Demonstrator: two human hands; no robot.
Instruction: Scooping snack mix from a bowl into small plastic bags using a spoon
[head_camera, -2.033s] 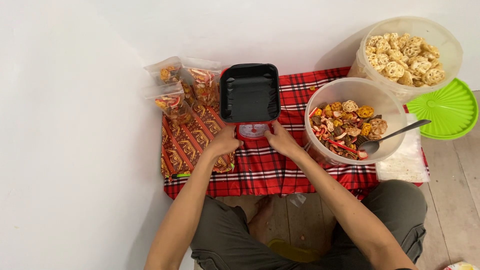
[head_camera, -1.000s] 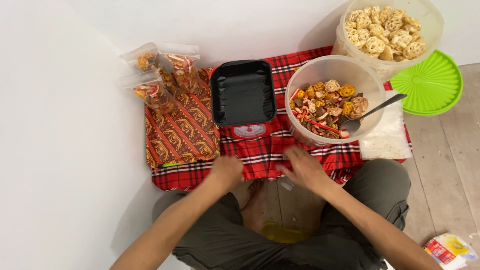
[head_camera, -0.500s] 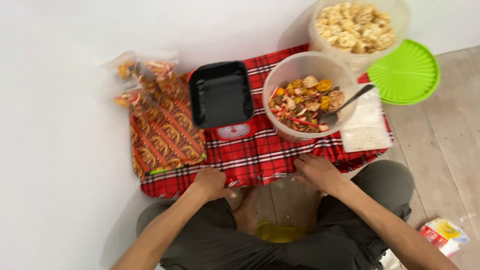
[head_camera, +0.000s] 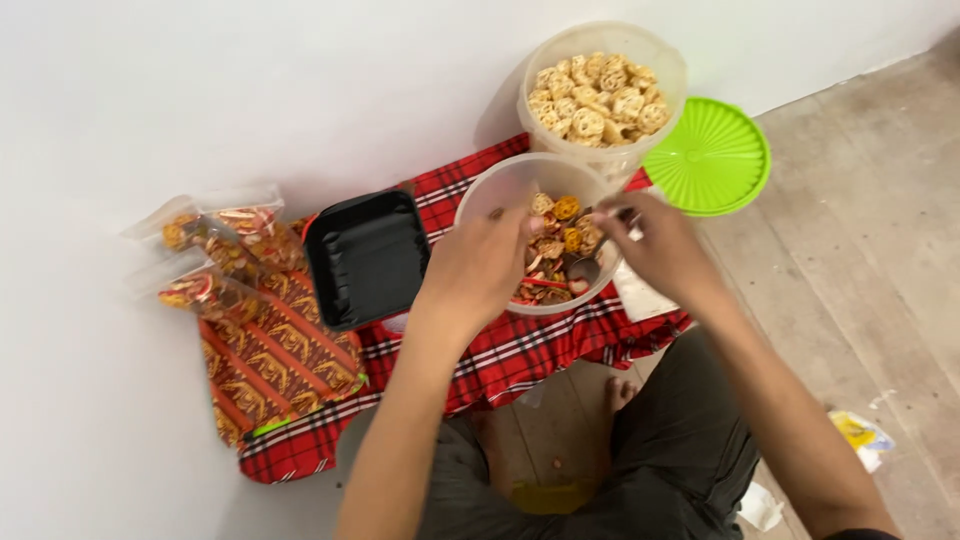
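Both arms are bare all the way up, no sleeves in view, and no watch, bracelet or ring that I can make out on the left hand (head_camera: 478, 268) or the right hand (head_camera: 660, 250). No gloves either. Lower down, the person wears dark olive-grey trousers (head_camera: 690, 440), a soft, slightly creased fabric, looks like a baggy cut with a seam running along the thigh. A bare foot (head_camera: 618, 392) peeks out between the legs, so no shoes or socks on it.
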